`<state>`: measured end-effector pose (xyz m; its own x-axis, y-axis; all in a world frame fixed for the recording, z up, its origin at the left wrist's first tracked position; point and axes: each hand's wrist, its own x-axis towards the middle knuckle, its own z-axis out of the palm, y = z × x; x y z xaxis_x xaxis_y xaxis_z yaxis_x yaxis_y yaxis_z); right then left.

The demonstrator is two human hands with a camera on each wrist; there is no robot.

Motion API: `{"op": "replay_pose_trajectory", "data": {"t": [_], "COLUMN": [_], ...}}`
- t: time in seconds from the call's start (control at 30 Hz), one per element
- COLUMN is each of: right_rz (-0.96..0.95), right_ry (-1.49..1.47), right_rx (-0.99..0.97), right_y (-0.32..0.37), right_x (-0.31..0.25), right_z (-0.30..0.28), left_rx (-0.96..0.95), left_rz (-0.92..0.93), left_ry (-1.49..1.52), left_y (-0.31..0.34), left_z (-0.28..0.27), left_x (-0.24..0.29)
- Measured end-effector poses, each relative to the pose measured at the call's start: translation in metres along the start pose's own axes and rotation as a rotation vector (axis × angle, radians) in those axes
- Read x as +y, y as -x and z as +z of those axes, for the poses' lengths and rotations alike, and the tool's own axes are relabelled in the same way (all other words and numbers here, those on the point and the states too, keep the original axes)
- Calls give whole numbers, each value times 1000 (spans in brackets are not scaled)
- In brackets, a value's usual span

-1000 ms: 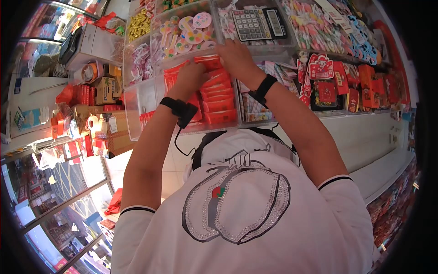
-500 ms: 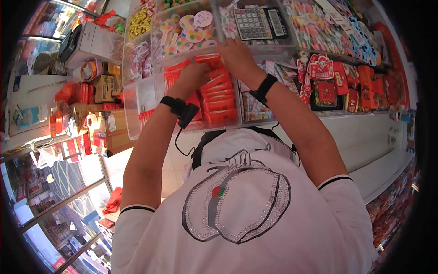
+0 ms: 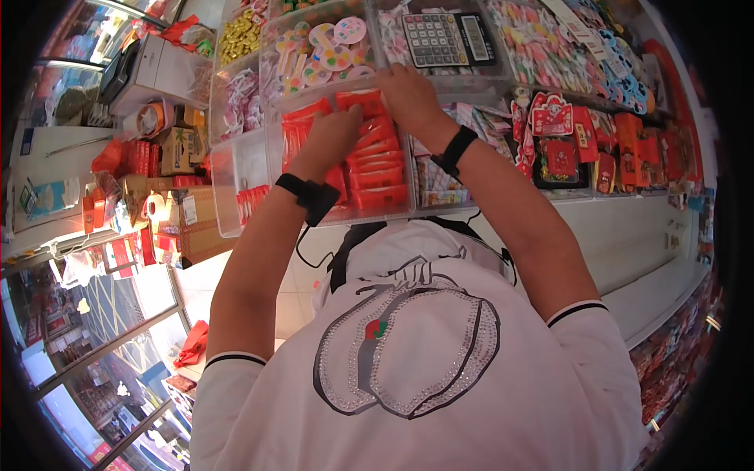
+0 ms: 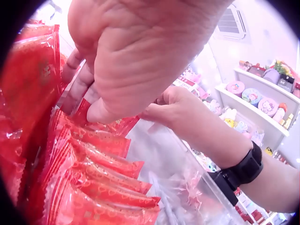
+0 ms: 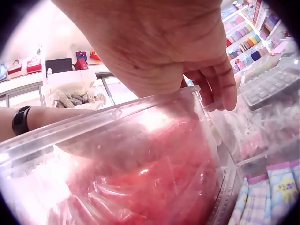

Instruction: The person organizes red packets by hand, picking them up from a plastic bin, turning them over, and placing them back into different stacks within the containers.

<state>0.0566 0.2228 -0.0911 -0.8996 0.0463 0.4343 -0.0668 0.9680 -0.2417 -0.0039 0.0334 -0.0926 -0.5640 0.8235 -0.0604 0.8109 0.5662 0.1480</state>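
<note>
My left hand (image 3: 334, 133) reaches into a clear plastic bin (image 3: 314, 217) of red packets. In the left wrist view its thumb and fingers (image 4: 80, 89) pinch a red packet (image 4: 82, 111) at the back of a row standing on edge. Other red packets (image 3: 377, 179) fill the bin in two rows. My right hand (image 3: 410, 98) is at the bin's far right corner. The right wrist view shows it gripping the rim (image 5: 194, 89), with its fingers curled down on the outer side and the thumb hidden.
A calculator (image 3: 445, 41) lies on the bin behind my right hand. Bins of round-headed lollipops (image 3: 322, 55) and gold-wrapped sweets (image 3: 240, 39) stand farther back. To the right are patterned packets (image 3: 455, 157) and red festive goods (image 3: 554, 118). Cardboard boxes (image 3: 206, 224) stand left.
The left hand has shifted slightly right and away from me over the red packets. The right hand stays at the bin's corner.
</note>
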Motion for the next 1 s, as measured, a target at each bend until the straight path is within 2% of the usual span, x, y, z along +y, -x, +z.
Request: {"op": "replay_pose_trajectory", "data": {"t": [0.1,0.3,0.4,0.5,0.6,0.8,0.9,1.0], "right_rz": [-6,-30,-35,-38,-41,-38,-42,-44], "right_ry": [3,4,0,-7,-12,-49,-28,-33], "right_rx": [-7,-17,-12,3,17,35,17,17], "right_y": [-1,-2,-2,-3,-3,-2,-3,-4], "right_x": [0,-1,0,0,1,3,0,2], "right_z": [-2,-5,-5,-4,-4,-1,-1,-1], "left_rx": [66,-28,-77,2,70,55,79,64], "left_rz": [137,-58,57,70,7,77,8,36], "left_ry": [-77,213,188,251,278,326,187,411], "left_y": [1,-2,-6,-5,4,16,17,10], "left_z": [-1,-7,1,2,-6,-23,-23,-19], "left_x": [7,4,-10,-11,-12,-15,-13,-19]}}
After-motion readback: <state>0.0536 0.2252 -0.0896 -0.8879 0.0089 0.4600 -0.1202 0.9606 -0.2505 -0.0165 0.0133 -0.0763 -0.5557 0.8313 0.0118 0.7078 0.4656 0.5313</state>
